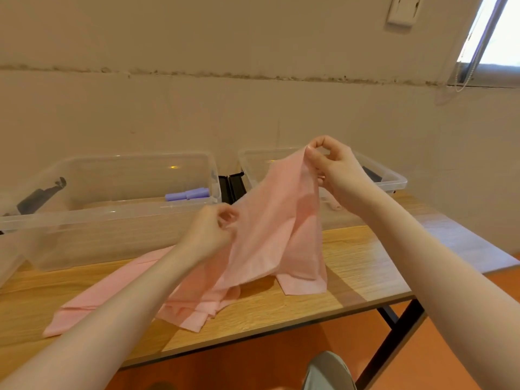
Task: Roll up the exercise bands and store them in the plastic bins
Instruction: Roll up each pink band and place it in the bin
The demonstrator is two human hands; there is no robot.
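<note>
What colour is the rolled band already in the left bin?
Purple, or lavender: the rolled band shows through the clear left bin in the head view.

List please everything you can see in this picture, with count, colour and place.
band: 1, pink, lifted at one end, the rest lying on the table
roll: 1, purple, inside the left bin
bins: 2, clear plastic, side by side at the back of the table
table: 1, light wood top, dark legs
floor: orange, under the table
window: 1, upper right corner
left hand: pinching the band, lower
right hand: pinching the band, higher
</note>
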